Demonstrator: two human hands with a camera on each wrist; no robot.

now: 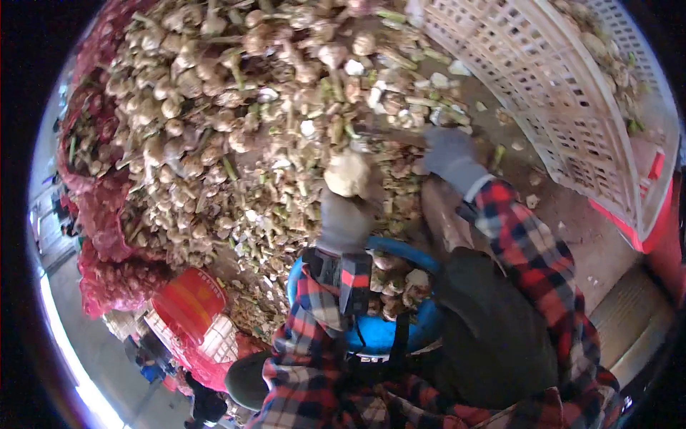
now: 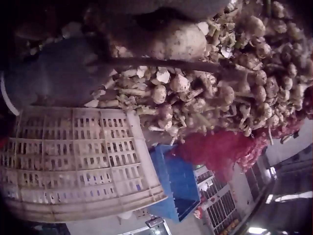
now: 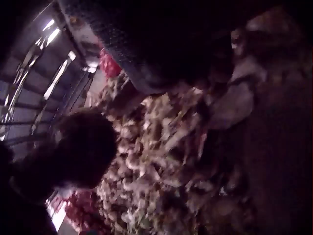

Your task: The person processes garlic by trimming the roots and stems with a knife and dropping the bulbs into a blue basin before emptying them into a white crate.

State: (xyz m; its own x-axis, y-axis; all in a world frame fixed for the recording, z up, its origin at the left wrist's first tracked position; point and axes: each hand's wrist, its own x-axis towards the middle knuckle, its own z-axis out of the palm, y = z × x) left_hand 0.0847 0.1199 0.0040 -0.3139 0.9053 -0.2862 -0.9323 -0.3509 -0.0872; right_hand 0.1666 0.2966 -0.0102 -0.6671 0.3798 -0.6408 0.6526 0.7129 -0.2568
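Observation:
In the head view my gloved left hand (image 1: 346, 220) grips a large pale garlic bulb (image 1: 348, 174) above the heap of garlic. The same bulb (image 2: 183, 41) shows under the fingers in the left wrist view. To its right, my gloved right hand (image 1: 451, 156) grips a knife. The knife's long dark blade (image 2: 161, 62) crosses the left wrist view below the bulb; in the head view it is blurred and points left. Below the left wrist stands a blue basin (image 1: 421, 257) with several garlic bulbs (image 1: 391, 287) in it. The right wrist view is very dark.
A large heap of garlic with stalks (image 1: 193, 129) spreads ahead and left, with cut stems (image 1: 286, 200) nearer. A white slatted crate (image 1: 543, 93) stands tilted at right. Red mesh sacks (image 1: 100, 207) and a red bucket (image 1: 189, 304) lie at left; a blue crate (image 2: 176, 186) stands farther off.

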